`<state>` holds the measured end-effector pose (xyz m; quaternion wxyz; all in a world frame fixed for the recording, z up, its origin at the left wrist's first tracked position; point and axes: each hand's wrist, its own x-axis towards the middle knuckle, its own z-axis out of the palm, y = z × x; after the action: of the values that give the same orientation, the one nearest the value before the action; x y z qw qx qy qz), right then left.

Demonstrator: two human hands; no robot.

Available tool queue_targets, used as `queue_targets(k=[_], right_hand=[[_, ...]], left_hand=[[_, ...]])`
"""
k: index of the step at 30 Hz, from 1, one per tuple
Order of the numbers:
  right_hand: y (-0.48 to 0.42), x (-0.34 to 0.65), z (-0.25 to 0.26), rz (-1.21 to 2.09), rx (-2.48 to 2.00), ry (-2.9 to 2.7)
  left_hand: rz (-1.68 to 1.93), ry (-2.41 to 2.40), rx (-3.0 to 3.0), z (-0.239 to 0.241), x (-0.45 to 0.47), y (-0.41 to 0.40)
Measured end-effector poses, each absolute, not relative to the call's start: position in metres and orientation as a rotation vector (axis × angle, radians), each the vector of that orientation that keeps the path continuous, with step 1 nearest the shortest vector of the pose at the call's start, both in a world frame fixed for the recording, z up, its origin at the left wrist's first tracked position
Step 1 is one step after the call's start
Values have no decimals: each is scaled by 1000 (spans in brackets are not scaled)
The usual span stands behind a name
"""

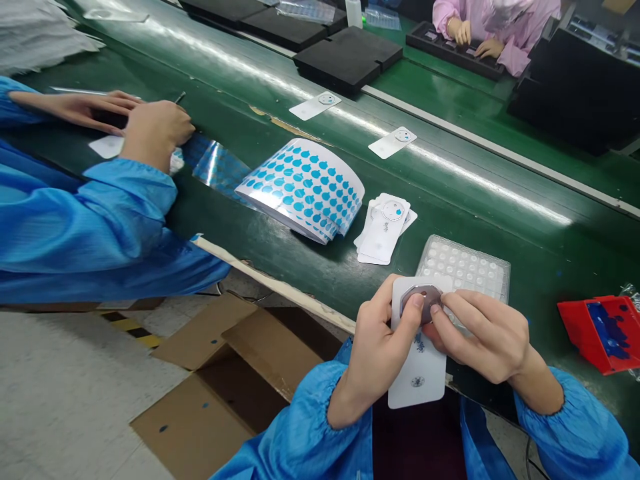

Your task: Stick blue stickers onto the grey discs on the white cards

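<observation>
- Two hands meet on one piece: your left hand (373, 347) is closed around the left edge of the white card (417, 373) with its thumb pressed on the metal disc (423, 298). Your right hand (487, 337) pinches the disc's right side with curled fingertips.
- You hold the card tilted at the near edge of the green surface (475, 193), above your lap. That hold seems to brace the thin card from behind while both thumbs work on its face.
- The disc sits at the card's top end. It is greyish, shiny and roughly eight-sided; the card is matt, flat and round-cornered.
- The clear tray (467, 267) lies just beyond your fingers, a ribbed plastic blister with rows of small pockets, probably there for easy reach.
- A loose stack of cards (383, 230) lies fanned to its left, and near that are curled glossy sticker sheets (305, 187) of blue dots.
- A red tray (597, 330) sits at the right, well apart.
- An open cardboard box (235, 387) stands on the floor.
</observation>
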<state>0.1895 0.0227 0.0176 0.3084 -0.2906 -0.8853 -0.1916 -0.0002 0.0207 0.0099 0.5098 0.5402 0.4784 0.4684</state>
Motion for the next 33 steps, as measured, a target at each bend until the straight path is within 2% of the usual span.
queue_targets(k=[20, 33], right_hand=[[17, 194, 16, -457, -737, -2359], [20, 192, 19, -539, -727, -2295]], left_hand=[[1095, 1130, 1407, 8, 0, 18], [1136, 1066, 1424, 14, 1, 20]])
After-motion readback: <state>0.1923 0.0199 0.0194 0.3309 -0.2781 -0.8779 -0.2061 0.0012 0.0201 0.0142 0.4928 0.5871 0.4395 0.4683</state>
